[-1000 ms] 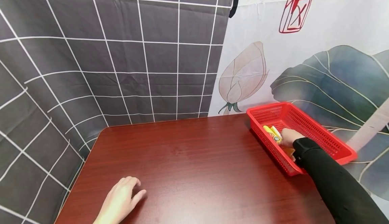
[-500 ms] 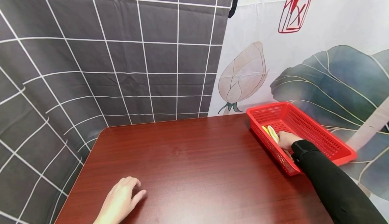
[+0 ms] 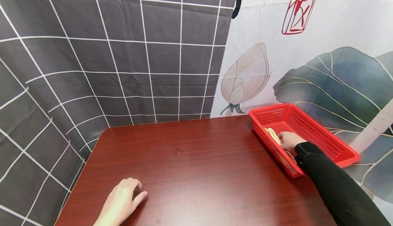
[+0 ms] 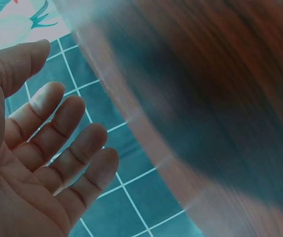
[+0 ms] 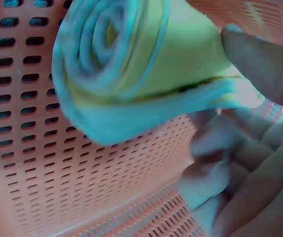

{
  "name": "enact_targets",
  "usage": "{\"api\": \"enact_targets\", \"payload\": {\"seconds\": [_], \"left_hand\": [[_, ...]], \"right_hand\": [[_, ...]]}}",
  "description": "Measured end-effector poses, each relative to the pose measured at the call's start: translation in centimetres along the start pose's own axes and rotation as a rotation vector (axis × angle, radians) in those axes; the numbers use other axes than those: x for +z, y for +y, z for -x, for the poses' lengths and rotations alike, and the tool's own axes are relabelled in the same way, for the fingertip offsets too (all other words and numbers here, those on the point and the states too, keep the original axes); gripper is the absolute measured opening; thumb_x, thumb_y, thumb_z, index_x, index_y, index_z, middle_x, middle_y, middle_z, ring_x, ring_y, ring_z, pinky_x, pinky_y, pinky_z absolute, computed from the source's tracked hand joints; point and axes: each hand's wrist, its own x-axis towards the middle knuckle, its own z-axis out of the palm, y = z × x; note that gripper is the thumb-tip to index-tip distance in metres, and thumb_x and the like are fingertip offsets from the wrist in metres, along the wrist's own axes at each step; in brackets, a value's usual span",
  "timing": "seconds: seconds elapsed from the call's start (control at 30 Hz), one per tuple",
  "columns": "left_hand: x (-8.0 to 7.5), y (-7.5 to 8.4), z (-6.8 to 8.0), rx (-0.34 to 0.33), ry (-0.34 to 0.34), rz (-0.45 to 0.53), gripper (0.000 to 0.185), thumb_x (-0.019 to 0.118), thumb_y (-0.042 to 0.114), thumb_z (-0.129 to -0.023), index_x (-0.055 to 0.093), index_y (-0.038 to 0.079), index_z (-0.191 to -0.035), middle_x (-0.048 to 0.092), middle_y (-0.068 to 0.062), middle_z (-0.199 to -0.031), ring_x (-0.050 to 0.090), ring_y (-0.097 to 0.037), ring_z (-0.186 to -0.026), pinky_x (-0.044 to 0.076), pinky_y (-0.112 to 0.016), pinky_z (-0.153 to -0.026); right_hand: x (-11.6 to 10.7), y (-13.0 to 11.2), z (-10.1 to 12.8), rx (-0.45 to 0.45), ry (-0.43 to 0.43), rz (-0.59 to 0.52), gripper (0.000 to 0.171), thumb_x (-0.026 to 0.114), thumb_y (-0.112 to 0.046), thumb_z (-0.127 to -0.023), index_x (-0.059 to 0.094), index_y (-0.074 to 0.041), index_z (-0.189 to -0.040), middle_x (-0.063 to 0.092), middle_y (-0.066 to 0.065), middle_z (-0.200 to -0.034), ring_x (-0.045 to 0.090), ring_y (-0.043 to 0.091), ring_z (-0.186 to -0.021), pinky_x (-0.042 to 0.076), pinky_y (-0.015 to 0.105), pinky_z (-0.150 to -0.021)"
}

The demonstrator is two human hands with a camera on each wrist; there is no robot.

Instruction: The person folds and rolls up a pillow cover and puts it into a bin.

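**A:** What does the head view show of your hands?

**B:** Your right hand (image 3: pixel 288 140), in a black sleeve (image 3: pixel 334 188), is down inside the red perforated plastic basket (image 3: pixel 322 135) at the far right edge of the dark reddish wood-grain surface (image 3: pixel 196 164). Its grip is curled round a rolled yellow cloth (image 3: pixel 273 135), which pokes out just past your fingers toward the basket's far end. Your left hand (image 3: pixel 121 202) lies flat on the surface near its front left corner, well apart from the basket, fingers loosely spread and holding nothing.

**A:** And behind the surface?

**B:** A dark grey curtain with a white grid (image 3: pixel 107 55) hangs on the left, and a white curtain printed with a flower bud and large green leaves (image 3: pixel 307 65) hangs on the right.

**A:** What about the left wrist view?

**B:** You see your left palm (image 4: pixel 37 163) open, fingers (image 4: pixel 77 128) straight and a little apart, nothing between them. The wood-grain surface (image 4: pixel 220 98) is blurred beside it, and the grid curtain (image 4: pixel 126 168) shows past its edge.

**A:** And the right wrist view?

**B:** The rolled cloth (image 5: pixel 136 69) fills the upper frame, its spiral end facing the camera. Your thumb (image 5: pixel 262 59) presses on one side and your curled fingers (image 5: pixel 215 163) close under it, so your right grip is pinching the roll. The basket's slotted wall (image 5: pixel 37 148) is right behind it; whether the roll touches the basket floor you cannot tell.
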Motion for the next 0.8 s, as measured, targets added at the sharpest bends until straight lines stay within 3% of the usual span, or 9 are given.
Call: {"api": "enact_targets", "payload": {"seconds": [0.13, 0.27, 0.53, 0.67, 0.8], "left_hand": [[0.0, 0.0, 0.0, 0.0, -0.001, 0.001, 0.032, 0.095, 0.027, -0.075, 0.064, 0.026, -0.086, 0.059, 0.015, -0.084, 0.057, -0.011, -0.081, 0.052, -0.035, -0.074], [0.0, 0.1, 0.0, 0.006, 0.011, 0.002, 0.032, 0.095, 0.026, -0.074, 0.065, 0.025, -0.086, 0.06, 0.014, -0.084, 0.058, -0.011, -0.081, 0.052, -0.035, -0.074], [-0.1, 0.1, 0.0, 0.013, 0.022, 0.001, 0.032, 0.094, 0.026, -0.074, 0.065, 0.026, -0.086, 0.059, 0.015, -0.084, 0.057, -0.01, -0.081, 0.052, -0.034, -0.074], [-0.2, -0.1, 0.0, -0.001, 0.001, 0.001, 0.031, 0.094, 0.028, -0.076, 0.065, 0.026, -0.086, 0.059, 0.016, -0.084, 0.057, -0.01, -0.08, 0.052, -0.036, -0.074], [-0.3, -0.3, -0.2, -0.018, -0.011, -0.008, 0.031, 0.094, 0.028, -0.076, 0.065, 0.026, -0.086, 0.06, 0.015, -0.084, 0.058, -0.011, -0.08, 0.052, -0.036, -0.074]], "right_hand": [[0.5, -0.1, -0.4, -0.06, 0.041, 0.034, 0.006, 0.069, -0.004, -0.088, 0.074, -0.002, -0.092, 0.07, 0.012, -0.085, 0.06, 0.026, -0.078, 0.049, 0.04, -0.074], [0.5, -0.3, -0.4, -0.095, 0.061, 0.073, 0.014, 0.065, 0.003, -0.087, 0.071, -0.008, -0.08, 0.065, 0.004, -0.076, 0.056, 0.02, -0.072, 0.045, 0.036, -0.071], [-0.2, 0.0, 0.0, -0.057, -0.017, 0.033, 0.007, 0.067, -0.003, -0.086, 0.073, -0.002, -0.09, 0.07, 0.011, -0.087, 0.06, 0.025, -0.079, 0.05, 0.04, -0.076], [-1.0, 0.2, 0.2, -0.05, -0.068, 0.014, 0.019, 0.069, -0.011, -0.093, 0.074, 0.004, -0.102, 0.073, 0.017, -0.096, 0.063, 0.028, -0.085, 0.053, 0.042, -0.079], [-2.5, 0.3, 0.7, -0.007, -0.108, -0.032, 0.036, 0.075, -0.029, -0.097, 0.076, 0.005, -0.11, 0.075, 0.018, -0.099, 0.063, 0.028, -0.087, 0.053, 0.04, -0.078]]}}
